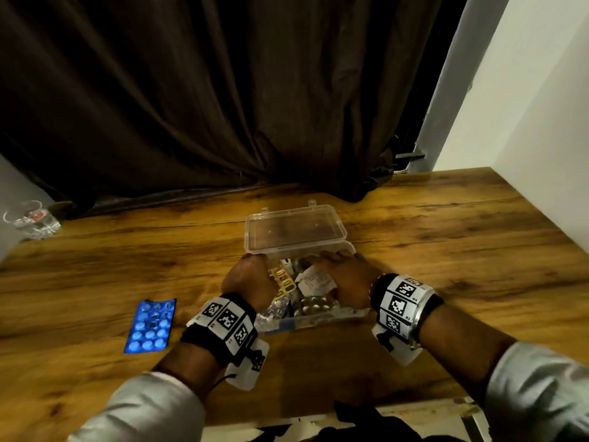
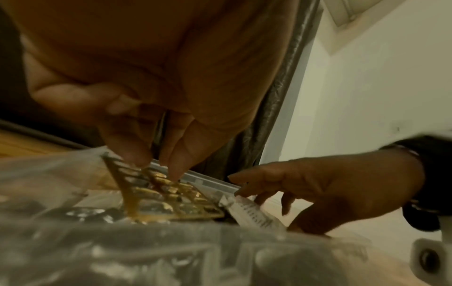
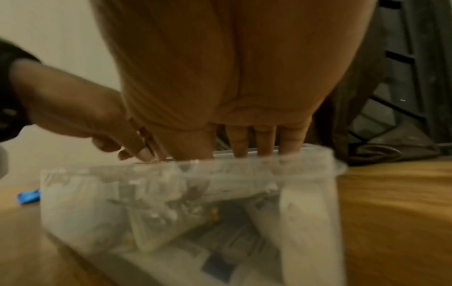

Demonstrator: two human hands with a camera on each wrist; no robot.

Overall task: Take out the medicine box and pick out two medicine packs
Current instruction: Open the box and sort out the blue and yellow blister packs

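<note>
A clear plastic medicine box [image 1: 318, 319] stands open on the wooden table [image 1: 446, 250], its lid [image 1: 296, 228] laid back. It holds several blister packs and a white paper slip [image 1: 315, 280]. My left hand [image 2: 154, 166] reaches in at the left, and its thumb and forefinger pinch the raised edge of a gold blister pack [image 2: 171, 193] that tilts up. My right hand [image 1: 338, 266] hangs over the right half with relaxed, spread fingers [image 3: 264, 141] by the far wall, holding nothing. A blue blister pack [image 1: 149, 325] lies on the table left of the box.
A dark curtain [image 1: 223, 106] hangs along the table's back edge. A white wall [image 1: 526, 122] bounds the right side. A drinking glass [image 1: 28, 218] stands at the far left corner. A silver pack [image 1: 315, 304] lies near the box's front.
</note>
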